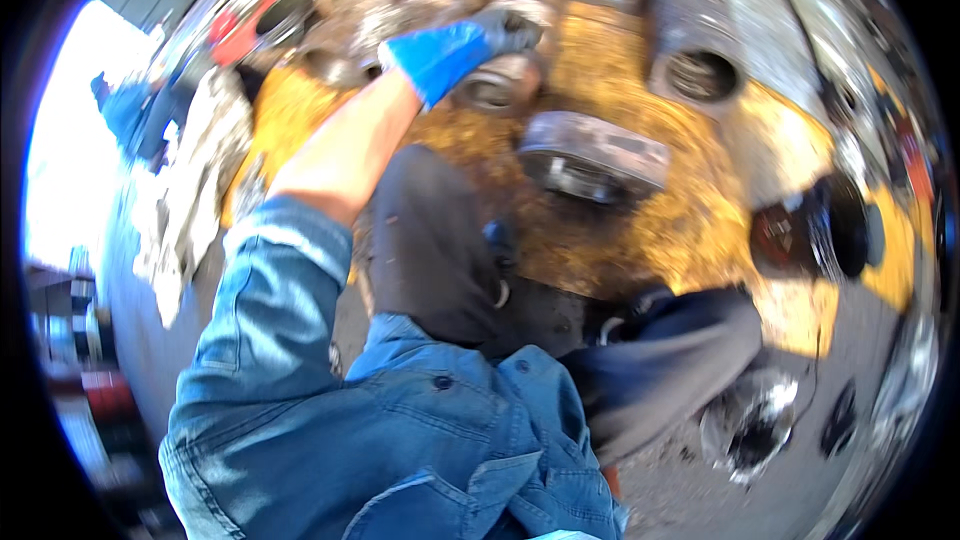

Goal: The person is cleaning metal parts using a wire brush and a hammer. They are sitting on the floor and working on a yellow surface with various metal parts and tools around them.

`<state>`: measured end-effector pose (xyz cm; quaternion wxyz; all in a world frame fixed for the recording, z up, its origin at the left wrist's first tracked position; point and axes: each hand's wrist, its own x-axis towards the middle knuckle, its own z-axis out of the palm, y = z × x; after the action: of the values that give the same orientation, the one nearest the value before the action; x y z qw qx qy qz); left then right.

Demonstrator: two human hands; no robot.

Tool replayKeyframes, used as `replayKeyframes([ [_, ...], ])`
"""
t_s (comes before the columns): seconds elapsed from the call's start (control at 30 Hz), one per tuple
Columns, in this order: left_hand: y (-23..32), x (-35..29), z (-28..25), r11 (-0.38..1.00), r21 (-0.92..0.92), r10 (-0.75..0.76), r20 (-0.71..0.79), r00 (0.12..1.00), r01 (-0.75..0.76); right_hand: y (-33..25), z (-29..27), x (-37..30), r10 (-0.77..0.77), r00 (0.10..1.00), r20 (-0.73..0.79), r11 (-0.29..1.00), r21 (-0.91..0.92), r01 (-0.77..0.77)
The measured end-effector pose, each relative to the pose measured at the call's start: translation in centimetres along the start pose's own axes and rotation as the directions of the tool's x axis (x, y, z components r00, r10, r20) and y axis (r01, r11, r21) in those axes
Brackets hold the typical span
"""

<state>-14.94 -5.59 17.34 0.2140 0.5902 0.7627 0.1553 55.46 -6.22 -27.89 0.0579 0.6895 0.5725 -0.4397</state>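
A: Reaching out, the left hand (455,52) in a blue glove closes its fingers over a rusty ribbed metal cylinder (505,65).

B: Where does it lie?

A: On the yellow table (640,210), among similar cylinders.

B: The right hand?

A: Out of sight.

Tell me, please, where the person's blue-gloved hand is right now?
In the head view, the gloved left hand is at top centre, resting on the end of a ribbed metal cylinder, up and left of the flat grey metal ring.
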Motion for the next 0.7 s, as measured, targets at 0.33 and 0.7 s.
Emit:
replayKeyframes([
  [0.33, -17.0, -31.2, 9.0, 0.527, -0.153, -0.834, 0.097, 0.543, 0.836, -12.9, -0.6, -0.1, -0.209, 0.970, 0.127, 0.977, -0.026, 0.214],
  [0.7, -14.5, -51.0, 44.2, 0.040, -0.333, -0.998, 0.027, 0.052, 0.942, -23.7, -8.0, 0.1, -0.337, 0.941, 0.033, 0.936, -0.095, 0.339],
])
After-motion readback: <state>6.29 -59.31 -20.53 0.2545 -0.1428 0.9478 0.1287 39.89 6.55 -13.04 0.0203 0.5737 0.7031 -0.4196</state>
